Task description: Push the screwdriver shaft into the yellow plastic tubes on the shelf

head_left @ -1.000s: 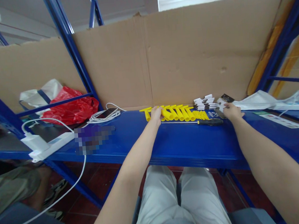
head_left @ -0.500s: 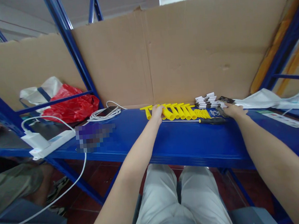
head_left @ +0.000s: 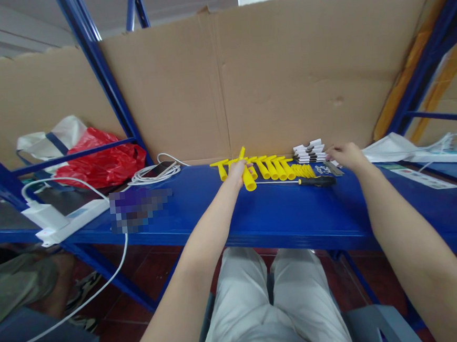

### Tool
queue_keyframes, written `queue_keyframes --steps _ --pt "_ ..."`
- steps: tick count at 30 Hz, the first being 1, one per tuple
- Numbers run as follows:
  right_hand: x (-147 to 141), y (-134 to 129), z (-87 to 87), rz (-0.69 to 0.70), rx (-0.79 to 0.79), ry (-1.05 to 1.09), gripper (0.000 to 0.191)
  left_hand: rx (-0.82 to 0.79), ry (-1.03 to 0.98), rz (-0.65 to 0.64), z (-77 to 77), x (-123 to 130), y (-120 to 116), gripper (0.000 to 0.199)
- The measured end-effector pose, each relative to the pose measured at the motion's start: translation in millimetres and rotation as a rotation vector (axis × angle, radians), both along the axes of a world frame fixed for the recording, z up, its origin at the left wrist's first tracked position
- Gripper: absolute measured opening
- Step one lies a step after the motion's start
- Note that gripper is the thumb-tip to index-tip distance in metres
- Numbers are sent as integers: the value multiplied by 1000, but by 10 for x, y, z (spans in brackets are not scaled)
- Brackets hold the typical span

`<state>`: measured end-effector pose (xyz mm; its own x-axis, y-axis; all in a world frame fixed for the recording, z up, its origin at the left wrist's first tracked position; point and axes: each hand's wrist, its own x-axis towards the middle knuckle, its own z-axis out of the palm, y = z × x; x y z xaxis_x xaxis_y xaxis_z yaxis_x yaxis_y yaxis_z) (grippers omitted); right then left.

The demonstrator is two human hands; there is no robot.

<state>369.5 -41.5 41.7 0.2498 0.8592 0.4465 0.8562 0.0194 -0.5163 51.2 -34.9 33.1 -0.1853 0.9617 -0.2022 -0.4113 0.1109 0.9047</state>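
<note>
My left hand is closed round a yellow T-shaped plastic handle, its round tube end pointing toward me. Just beyond and to the right, several more such yellow handles lie in a row. My right hand is at the right end of the row, fingers bent together beside a stack of white-and-black packets. What those fingers pinch, if anything, is too small to make out. Small yellow pieces and flat grey metal pieces lie nearby. A screwdriver with a black-and-yellow grip lies in front.
The blue bench backs onto a cardboard panel. At left are a white power strip, a coiled white cable, a phone and a red bag. White sheeting and a printed sheet lie right. Another person's leg shows lower left.
My left hand has lifted one yellow handle out of the row and tilted it toward me. My right hand has moved slightly up and left, toward the packets. The view has shifted a little.
</note>
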Motion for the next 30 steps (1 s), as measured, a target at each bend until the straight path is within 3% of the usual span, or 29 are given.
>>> queue_keyframes --steps 6,9,14,18,26,30 --pt "-218 -102 -16 417 -404 -279 26 75 106 -155 65 22 -132 23" --pt "-330 -123 -75 495 -514 -416 35 72 166 -271 90 31 -190 20" --pt "-431 -155 -105 447 -547 -512 38 34 300 -499 98 19 -220 19" --pt "-471 -210 -92 401 -559 -540 25 -1 410 -630 91 -1 -212 23" --pt "-431 -220 -77 209 -315 -578 24 7 408 -668 82 -24 -169 23" --pt "-340 -205 -48 130 -134 -621 26 8 401 -616 61 -24 -149 21"
